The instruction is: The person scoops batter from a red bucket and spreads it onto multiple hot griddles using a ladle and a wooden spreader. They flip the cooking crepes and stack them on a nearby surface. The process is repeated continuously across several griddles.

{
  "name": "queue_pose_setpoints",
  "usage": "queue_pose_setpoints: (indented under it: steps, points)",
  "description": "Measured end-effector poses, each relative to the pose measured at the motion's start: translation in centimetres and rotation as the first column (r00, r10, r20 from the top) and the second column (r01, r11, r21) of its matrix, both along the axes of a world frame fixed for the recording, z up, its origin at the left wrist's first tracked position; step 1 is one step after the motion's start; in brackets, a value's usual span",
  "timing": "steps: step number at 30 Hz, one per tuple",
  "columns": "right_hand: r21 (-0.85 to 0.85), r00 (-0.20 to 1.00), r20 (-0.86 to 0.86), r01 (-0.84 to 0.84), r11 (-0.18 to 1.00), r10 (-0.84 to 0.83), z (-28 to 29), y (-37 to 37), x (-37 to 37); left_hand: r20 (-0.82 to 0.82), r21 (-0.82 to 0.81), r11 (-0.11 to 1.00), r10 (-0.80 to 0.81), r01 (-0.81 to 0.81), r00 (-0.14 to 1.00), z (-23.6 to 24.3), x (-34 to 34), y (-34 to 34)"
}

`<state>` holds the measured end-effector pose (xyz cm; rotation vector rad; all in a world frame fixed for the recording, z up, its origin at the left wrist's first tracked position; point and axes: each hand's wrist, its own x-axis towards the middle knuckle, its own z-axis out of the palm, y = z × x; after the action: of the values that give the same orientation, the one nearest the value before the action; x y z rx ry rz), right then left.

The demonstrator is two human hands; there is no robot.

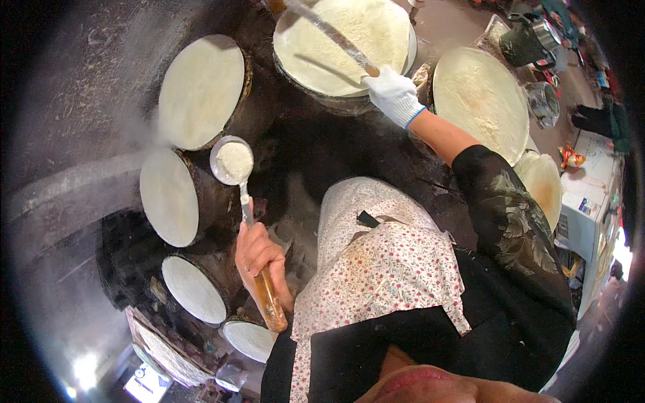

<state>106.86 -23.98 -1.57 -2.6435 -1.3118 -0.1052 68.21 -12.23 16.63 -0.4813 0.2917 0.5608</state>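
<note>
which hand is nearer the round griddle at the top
Right hand: it's by the lower right rim of the round griddle; the left hand is farther, below and left.

place: cooking workshop | signs: round griddles (349,105), pale batter rounds (203,94), ladle (244,193)

Here a wooden-handled ladle (244,191) is being held, pale mixture (235,162) pooled inside, while a long narrow blade (332,35) is angled over a broad round sheet (376,33)!

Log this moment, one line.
left grip: holds ladle, pale mixture inside | right grip, gloved: holds flat blade over round griddle
</note>
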Motion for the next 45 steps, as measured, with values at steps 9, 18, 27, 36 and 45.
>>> queue_pose_setpoints:
  steps: [9,18,27,36,45]
  points:
    - [0.168,0.917,-0.341,0.278,0.946,-0.209,3.7,7.1,0.1,-0.085,0.07,0.997,-0.017,0.023,0.996,-0.1,-1.9,1.8]
    - [-0.173,0.962,0.272,0.042,0.984,0.006,3.1,0.7,0.9,-0.088,0.091,0.992,-0.078,0.086,0.993,-3.5,-1.8,1.6]
    - [0.202,0.907,0.277,0.269,0.942,-0.318,5.0,-16.0,12.6,-0.1,0.061,0.998,-0.018,0.024,0.995,-4.2,1.3,-6.7]
    - [0.183,0.91,0.209,0.324,0.928,-0.359,-3.4,-41.0,8.4,-0.168,0.11,0.99,-0.072,0.092,0.983,-3.6,2.3,-15.2]
    - [0.165,0.95,0.186,0.222,0.961,-0.252,-5.2,-56.9,5.3,-0.057,0.113,0.977,-0.177,0.183,0.983,-2.3,5.2,-35.8]
